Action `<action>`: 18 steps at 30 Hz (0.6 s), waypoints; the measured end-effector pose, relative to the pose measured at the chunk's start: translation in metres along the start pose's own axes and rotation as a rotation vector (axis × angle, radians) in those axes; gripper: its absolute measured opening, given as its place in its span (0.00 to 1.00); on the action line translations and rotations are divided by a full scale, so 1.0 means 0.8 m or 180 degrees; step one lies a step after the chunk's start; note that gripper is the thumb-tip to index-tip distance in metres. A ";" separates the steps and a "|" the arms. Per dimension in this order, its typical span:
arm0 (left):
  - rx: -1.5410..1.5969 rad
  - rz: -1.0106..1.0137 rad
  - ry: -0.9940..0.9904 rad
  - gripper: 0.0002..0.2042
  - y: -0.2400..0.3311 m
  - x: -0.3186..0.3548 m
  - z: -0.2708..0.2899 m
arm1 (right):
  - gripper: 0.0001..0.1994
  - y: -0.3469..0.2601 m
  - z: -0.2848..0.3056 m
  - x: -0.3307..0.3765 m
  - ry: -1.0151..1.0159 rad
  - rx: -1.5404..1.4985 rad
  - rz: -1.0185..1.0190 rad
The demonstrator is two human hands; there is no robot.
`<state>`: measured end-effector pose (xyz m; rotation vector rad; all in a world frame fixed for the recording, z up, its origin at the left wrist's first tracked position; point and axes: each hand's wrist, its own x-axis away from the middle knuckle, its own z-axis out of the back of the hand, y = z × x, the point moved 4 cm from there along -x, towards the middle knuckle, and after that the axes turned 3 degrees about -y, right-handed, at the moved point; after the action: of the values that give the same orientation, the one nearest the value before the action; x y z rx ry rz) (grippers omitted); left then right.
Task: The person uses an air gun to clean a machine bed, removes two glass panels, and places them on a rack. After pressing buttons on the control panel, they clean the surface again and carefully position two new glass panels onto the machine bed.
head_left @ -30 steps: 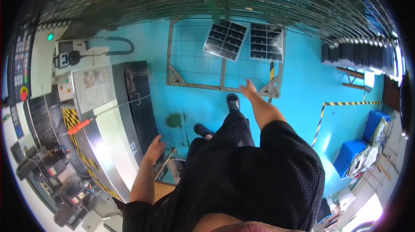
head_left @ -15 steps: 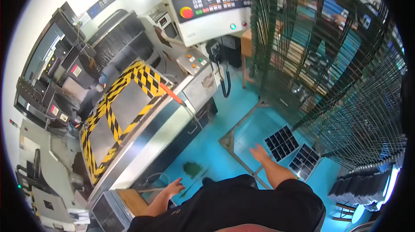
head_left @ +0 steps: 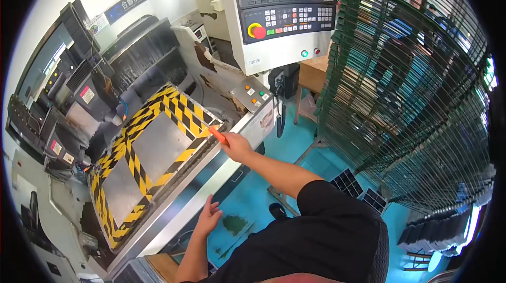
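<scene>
My right hand point(head_left: 238, 147) reaches over the front edge of the machine, its fingers around an orange stick-like tool point(head_left: 217, 135). The tool's far end lies over the striped border of the machine bed; its exact kind I cannot make out. In front of the machine's white front panel hangs my left hand point(head_left: 209, 218), fingers loosely bent and apart, with nothing in it. The machine bed point(head_left: 161, 138) has bare metal plates framed by yellow and black striped tape.
A control panel point(head_left: 287, 22) with a screen, keys and a red stop knob hangs ahead. Spindle heads point(head_left: 87, 96) stand beyond the bed at left. A tall green wire rack point(head_left: 390, 72) rises on the right, with dark gridded trays point(head_left: 346, 184) on the blue floor beside it.
My right hand has moved forward and left from above the floor and taken hold of the orange tool. My left hand has risen slightly. My view has shifted, bringing the control panel lower.
</scene>
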<state>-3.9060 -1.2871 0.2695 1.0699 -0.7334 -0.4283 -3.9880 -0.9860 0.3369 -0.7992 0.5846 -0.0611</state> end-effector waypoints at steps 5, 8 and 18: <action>0.0391 -0.0150 0.0464 0.42 0.037 -0.042 -0.004 | 0.15 -0.025 -0.003 -0.009 -0.0899 -0.0280 0.0514; 0.0469 0.0024 0.0571 0.42 0.054 -0.071 -0.014 | 0.12 -0.052 0.035 -0.030 -0.1967 0.0018 0.0697; 0.0064 0.0927 -0.0159 0.35 0.015 -0.033 -0.012 | 0.28 -0.022 0.423 -0.282 0.0923 0.0884 0.0266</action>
<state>-3.9177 -1.2592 0.2694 0.9555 -0.9243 -0.1987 -4.0001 -0.7156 0.6414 -0.4976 0.8623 -0.1797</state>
